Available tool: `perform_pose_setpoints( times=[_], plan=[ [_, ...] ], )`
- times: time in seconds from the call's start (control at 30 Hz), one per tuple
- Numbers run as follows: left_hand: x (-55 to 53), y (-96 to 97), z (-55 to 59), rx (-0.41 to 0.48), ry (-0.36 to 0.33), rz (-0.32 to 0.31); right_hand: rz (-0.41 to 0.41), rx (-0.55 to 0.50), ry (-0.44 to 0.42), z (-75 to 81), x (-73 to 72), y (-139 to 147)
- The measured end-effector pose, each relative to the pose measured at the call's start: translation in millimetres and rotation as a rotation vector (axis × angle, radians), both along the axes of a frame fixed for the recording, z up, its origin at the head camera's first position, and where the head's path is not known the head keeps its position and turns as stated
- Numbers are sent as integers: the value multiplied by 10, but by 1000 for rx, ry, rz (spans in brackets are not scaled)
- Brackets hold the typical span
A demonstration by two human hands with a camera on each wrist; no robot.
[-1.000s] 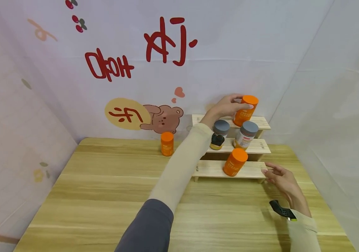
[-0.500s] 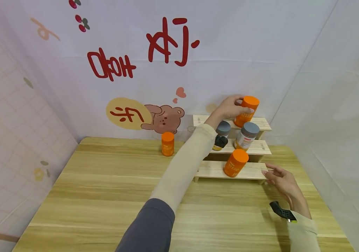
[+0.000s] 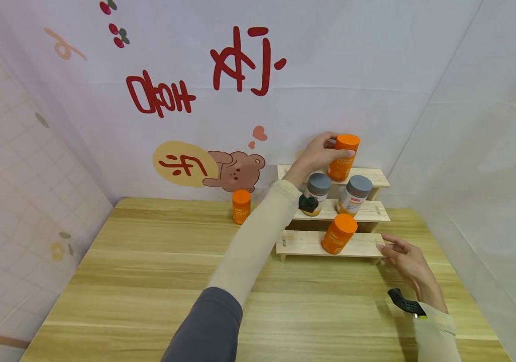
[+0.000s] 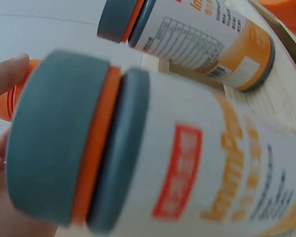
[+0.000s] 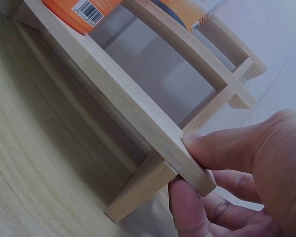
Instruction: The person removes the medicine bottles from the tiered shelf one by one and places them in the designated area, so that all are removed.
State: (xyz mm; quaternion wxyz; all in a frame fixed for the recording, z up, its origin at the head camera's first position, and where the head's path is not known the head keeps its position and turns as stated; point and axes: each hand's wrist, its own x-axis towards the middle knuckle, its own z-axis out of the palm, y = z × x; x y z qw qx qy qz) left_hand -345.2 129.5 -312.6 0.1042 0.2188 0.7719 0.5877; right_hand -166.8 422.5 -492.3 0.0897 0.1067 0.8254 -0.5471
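On the top step of a three-tier wooden rack [image 3: 368, 245], my left hand [image 3: 317, 155] holds an orange jar [image 3: 341, 169] by its upper part, thumb at the front. The left wrist view catches only a sliver of that orange jar [image 4: 4, 106], behind a big, near grey-capped bottle [image 4: 187, 163]. My right hand [image 3: 407, 260] pinches the right end of the lowest step. In the right wrist view its thumb lies on the board [image 5: 123, 101], with fingers beneath. Two grey-lidded bottles stand on the middle step, one left [image 3: 318, 184] and one right [image 3: 358, 187].
Another orange jar [image 3: 339, 234] stands on the lowest step. A further orange jar [image 3: 241, 207] stands on the wooden table [image 3: 149, 271], left of the rack near the back wall. White printed sheets [image 3: 352, 60] enclose the back and sides.
My left hand has shifted the orange jar leftward along the top step. More of the left grey-lidded bottle shows past the sleeve. The right hand stays put on the lowest step.
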Motion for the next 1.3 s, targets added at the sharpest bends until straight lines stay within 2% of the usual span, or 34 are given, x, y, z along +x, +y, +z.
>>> perform_pose_setpoints(
  times=[0.23, 0.67, 0.9, 1.1, 1.3],
  plan=[
    [-26, -174, -68, 78, -25, 10, -4, -5, -9, -11, 7, -5],
    [5, -502, -188, 89, 24, 55, 1, -5, -3, -25, 26, -12],
    [79, -703, -223, 139, 5, 72, -3, -15, 13, -14, 27, -21],
    [106, -799, -258, 194, -24, 88, -7, -39, 38, -1, 38, -26],
    [165, -882, -286, 205, 2, 84, -8, -53, 32, 10, 40, -34]
  ],
)
